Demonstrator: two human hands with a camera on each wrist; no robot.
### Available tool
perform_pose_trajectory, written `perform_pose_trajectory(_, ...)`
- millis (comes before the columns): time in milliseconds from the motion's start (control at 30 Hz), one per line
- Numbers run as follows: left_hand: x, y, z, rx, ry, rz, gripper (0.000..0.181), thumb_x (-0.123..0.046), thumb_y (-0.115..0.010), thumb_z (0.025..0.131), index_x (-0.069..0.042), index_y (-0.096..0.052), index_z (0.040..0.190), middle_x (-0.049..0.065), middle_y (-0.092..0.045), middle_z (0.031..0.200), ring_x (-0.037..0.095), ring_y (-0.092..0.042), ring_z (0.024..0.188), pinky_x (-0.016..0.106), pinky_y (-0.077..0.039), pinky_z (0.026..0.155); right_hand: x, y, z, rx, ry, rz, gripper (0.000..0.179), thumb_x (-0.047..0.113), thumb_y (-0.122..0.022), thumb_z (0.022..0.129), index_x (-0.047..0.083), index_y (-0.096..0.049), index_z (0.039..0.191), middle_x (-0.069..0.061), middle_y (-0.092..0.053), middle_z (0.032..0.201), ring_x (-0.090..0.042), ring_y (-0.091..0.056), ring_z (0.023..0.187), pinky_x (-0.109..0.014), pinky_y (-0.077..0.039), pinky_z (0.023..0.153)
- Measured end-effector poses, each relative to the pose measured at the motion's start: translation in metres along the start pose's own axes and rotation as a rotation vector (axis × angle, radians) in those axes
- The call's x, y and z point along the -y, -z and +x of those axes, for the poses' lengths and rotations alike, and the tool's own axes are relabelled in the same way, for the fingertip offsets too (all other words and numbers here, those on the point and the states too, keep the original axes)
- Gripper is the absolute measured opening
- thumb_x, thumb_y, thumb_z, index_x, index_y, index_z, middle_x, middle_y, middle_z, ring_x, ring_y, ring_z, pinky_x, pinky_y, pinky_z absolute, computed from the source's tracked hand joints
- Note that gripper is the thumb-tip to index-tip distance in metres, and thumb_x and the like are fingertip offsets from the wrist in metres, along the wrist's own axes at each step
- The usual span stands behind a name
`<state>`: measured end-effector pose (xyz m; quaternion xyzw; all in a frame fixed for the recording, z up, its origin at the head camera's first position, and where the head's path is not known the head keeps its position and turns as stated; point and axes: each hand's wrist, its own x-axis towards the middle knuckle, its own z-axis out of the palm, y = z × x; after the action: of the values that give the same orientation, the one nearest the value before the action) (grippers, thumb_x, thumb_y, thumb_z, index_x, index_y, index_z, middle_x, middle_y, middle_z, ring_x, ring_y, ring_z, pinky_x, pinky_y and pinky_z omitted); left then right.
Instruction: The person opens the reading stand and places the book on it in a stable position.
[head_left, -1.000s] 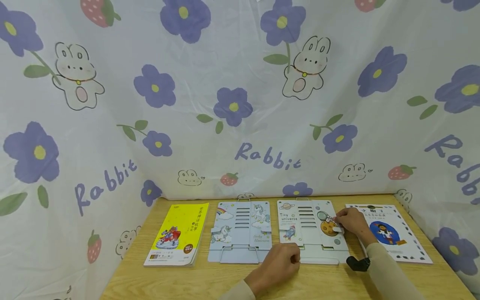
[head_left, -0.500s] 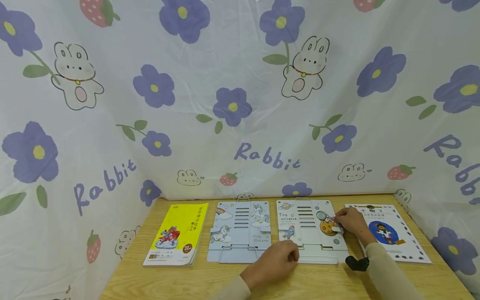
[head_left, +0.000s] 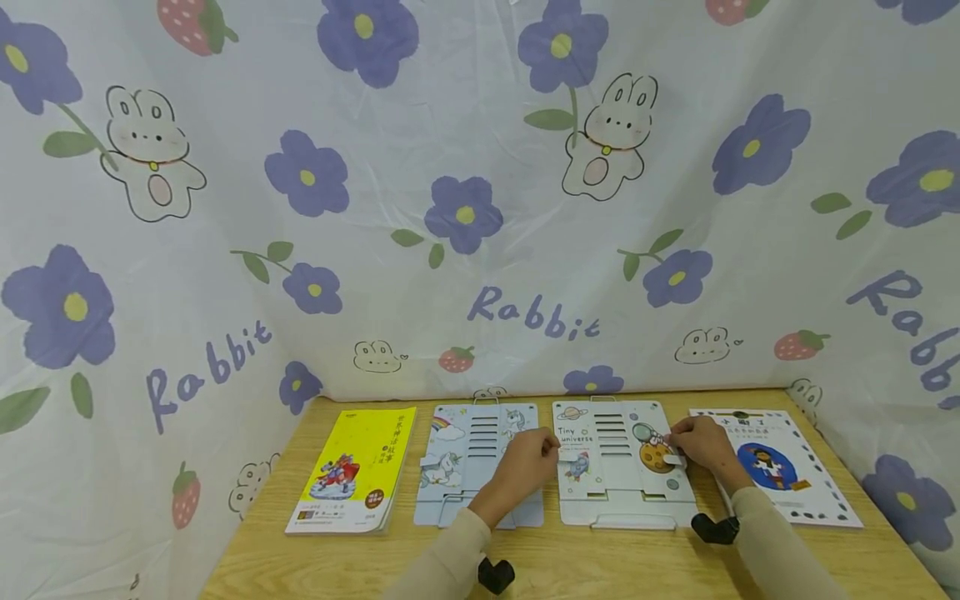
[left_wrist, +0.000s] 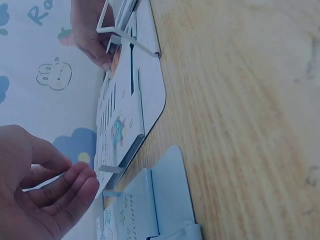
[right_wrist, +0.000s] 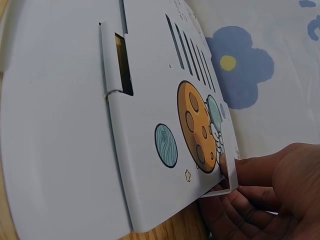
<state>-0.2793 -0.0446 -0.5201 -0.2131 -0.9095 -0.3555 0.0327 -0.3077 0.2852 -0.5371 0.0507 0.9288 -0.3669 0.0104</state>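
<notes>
Moved since earlier frame: left hand (head_left: 527, 464), from stand's near edge up to its left page clip, pinching it. Right hand (head_left: 697, 444): pinching right clip. White space-print plastic book stand (head_left: 618, 492): flat on wooden surface (head_left: 600, 567) between hands. Progress, judged: clips gripped, stand not raised.

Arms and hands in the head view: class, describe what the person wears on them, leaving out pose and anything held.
Both hands are bare, the left hand and the right hand alike. Each forearm wears a beige long sleeve, and a small black device sits at each wrist.
</notes>
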Motion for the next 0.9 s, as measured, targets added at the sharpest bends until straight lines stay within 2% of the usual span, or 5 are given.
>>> perform_pose_trajectory(167, 0.002, -0.003, 0.013, -0.051, 0.072, 0.003, 0.016, -0.005, -0.064, 0.102, 0.004, -0.074, 0.11, 0.01, -0.076, 0.095, 0.01, -0.066, 0.076, 0.023, -0.055, 0.066, 0.0, -0.001, 0.001, -0.008, 0.01, 0.006, 0.032, 0.013, -0.071, 0.098, -0.016, -0.071, 0.112, -0.021, -0.073, 0.092, -0.024, -0.064, 0.079, -0.032, -0.05, 0.065)
perform_pose_trajectory(333, 0.004, -0.011, 0.022, -0.057, 0.152, -0.045, 0.019, -0.006, -0.062, 0.101, 0.008, -0.07, 0.112, 0.011, -0.073, 0.086, 0.011, -0.059, 0.063, 0.024, -0.051, 0.058, -0.003, -0.002, 0.002, -0.013, 0.015, 0.013, 0.032, 0.013, -0.071, 0.098, -0.016, -0.071, 0.112, -0.021, -0.073, 0.091, -0.024, -0.064, 0.077, -0.031, -0.049, 0.064)
perform_pose_trajectory(533, 0.019, -0.03, 0.029, -0.075, 0.156, -0.05, 0.019, -0.01, -0.061, 0.099, 0.006, -0.066, 0.105, 0.008, -0.065, 0.077, 0.013, -0.052, 0.057, 0.029, -0.047, 0.054, -0.004, -0.004, -0.001, -0.012, 0.017, 0.013, 0.032, 0.014, -0.071, 0.098, -0.014, -0.072, 0.112, -0.021, -0.074, 0.093, -0.022, -0.066, 0.076, -0.034, -0.053, 0.066)
perform_pose_trajectory(733, 0.011, -0.028, 0.033, -0.07, 0.215, -0.115, 0.03, -0.013, -0.061, 0.1, 0.011, -0.064, 0.117, 0.011, -0.064, 0.081, 0.017, -0.054, 0.061, 0.03, -0.048, 0.055, 0.001, -0.003, -0.002, -0.023, -0.008, 0.027, 0.032, 0.013, -0.071, 0.098, -0.015, -0.071, 0.114, -0.022, -0.074, 0.096, -0.023, -0.065, 0.08, -0.031, -0.051, 0.065)
perform_pose_trajectory(900, 0.006, -0.026, 0.035, -0.073, 0.29, -0.13, 0.036, -0.012, -0.06, 0.102, 0.011, -0.063, 0.129, 0.022, -0.075, 0.105, 0.02, -0.063, 0.074, 0.03, -0.054, 0.064, 0.001, -0.003, -0.003, -0.028, 0.002, 0.028, 0.032, 0.011, -0.07, 0.099, -0.016, -0.07, 0.115, -0.025, -0.073, 0.098, -0.023, -0.065, 0.078, -0.03, -0.051, 0.065)
